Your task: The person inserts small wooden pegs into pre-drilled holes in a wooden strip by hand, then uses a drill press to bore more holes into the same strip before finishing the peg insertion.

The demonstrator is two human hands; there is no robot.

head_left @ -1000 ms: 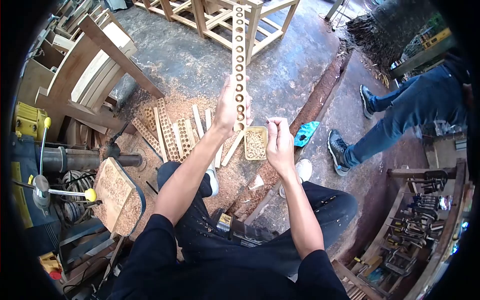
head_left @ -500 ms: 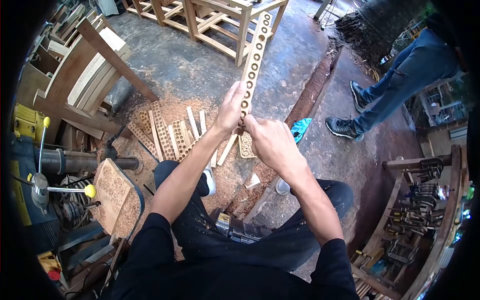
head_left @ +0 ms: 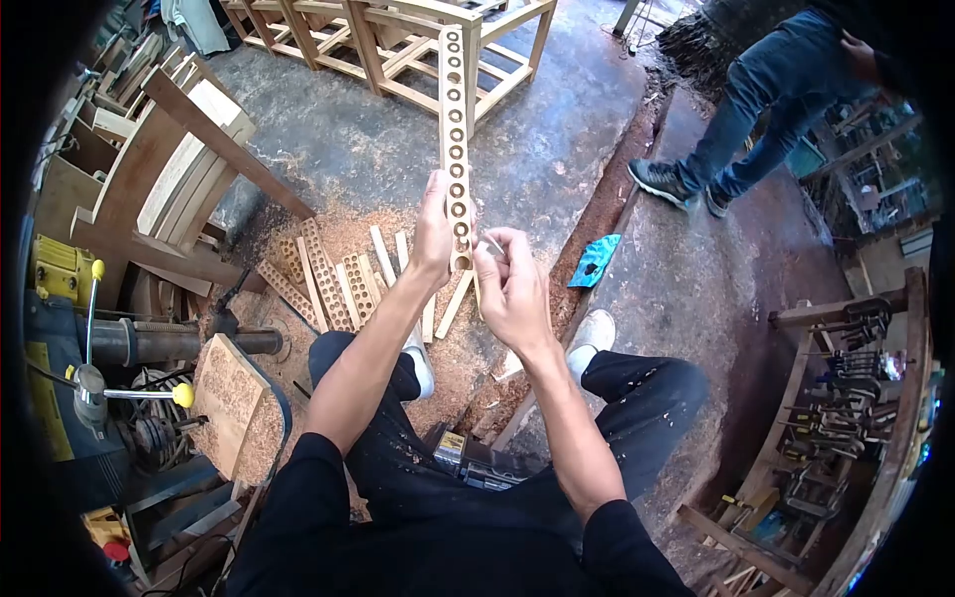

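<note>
A long wooden strip (head_left: 456, 124) with a row of round holes stands nearly upright before me, most holes showing a ring-like rim. My left hand (head_left: 432, 239) is closed around its lower part from the left side. Just right of the strip's bottom end is my right hand (head_left: 514, 294), its fingers curled and thumb pressed toward them. Something small and pale shows at those fingertips, too small to name. The lowest hole of the strip looks darker and without a rim.
Several drilled wooden strips (head_left: 345, 296) and plain sticks lie among sawdust on the floor. A drill press table (head_left: 231, 413) stands left. Wooden frames (head_left: 423, 60) are ahead, a blue packet (head_left: 594, 261) and a clamp rack (head_left: 846, 398) right. Another person's legs (head_left: 741, 119) are at upper right.
The strip has swung left and more upright in my left hand. My right hand has come away from its lower end, slightly right and down. The other person's feet have shifted.
</note>
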